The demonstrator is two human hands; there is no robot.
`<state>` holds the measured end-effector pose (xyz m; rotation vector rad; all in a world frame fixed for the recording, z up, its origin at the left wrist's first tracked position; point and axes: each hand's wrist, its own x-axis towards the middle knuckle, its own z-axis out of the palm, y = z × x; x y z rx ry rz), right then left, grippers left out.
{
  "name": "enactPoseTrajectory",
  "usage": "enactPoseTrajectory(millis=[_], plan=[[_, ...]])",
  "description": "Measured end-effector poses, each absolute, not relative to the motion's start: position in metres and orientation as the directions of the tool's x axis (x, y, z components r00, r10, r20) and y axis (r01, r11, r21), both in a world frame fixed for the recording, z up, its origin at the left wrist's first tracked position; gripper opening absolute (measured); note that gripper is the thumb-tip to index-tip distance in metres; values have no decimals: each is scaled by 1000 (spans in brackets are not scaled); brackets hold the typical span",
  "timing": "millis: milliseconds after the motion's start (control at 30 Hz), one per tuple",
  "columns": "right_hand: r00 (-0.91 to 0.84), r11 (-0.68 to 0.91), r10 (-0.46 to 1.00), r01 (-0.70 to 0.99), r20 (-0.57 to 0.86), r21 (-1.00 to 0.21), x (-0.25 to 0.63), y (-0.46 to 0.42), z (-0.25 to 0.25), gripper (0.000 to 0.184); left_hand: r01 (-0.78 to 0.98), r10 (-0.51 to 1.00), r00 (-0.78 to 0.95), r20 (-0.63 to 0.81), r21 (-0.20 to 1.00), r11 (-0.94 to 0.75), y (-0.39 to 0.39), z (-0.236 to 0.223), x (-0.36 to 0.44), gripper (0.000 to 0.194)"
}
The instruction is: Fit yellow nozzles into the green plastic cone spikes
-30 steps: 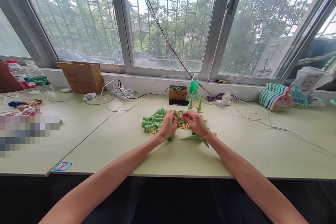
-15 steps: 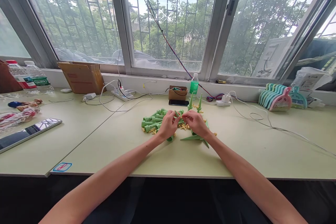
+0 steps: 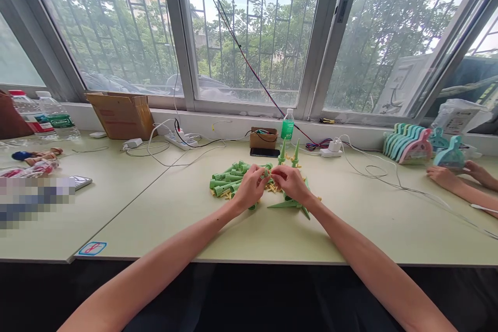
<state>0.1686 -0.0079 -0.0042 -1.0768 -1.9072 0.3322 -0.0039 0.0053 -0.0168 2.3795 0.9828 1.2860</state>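
A green piece [image 3: 267, 171] is pinched in the nearly closed fingertips of the left hand [image 3: 251, 187]; it is approached closely by the bent fingers of the right hand [image 3: 288, 181], whose grip cannot be told. Green spikes [image 3: 283, 205] are laid just nearer than the right hand, green tubes [image 3: 223, 187] are heaped left of the left hand, and upright spikes [image 3: 282, 152] are stood beyond.

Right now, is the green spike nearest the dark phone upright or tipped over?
Upright: the green spike points its tip upward beside the dark phone, beyond the right hand.
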Motion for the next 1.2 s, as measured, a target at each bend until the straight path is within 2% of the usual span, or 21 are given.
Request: enactPoseTrajectory(millis=[333, 533, 733, 1200], plan=[[-223, 548, 828, 513, 514, -660, 169, -10, -4, 22, 435, 673, 375, 638, 520, -735, 5, -19, -3, 19], [-213, 589, 789, 532, 577, -609, 167, -9, -4, 25, 458, 705, 277, 652, 556, -694, 7, -17, -2, 17], [-214, 625, 764, 480, 609, -616, 166, -10, -4, 25, 429, 722, 198, 664, 603, -672, 7, -13, -2, 18], [-216, 591, 774, 584, 595, -557, 168, -8, -6, 26, 417, 715, 296, 633, 587, -693, 5, -16, -2, 18]])
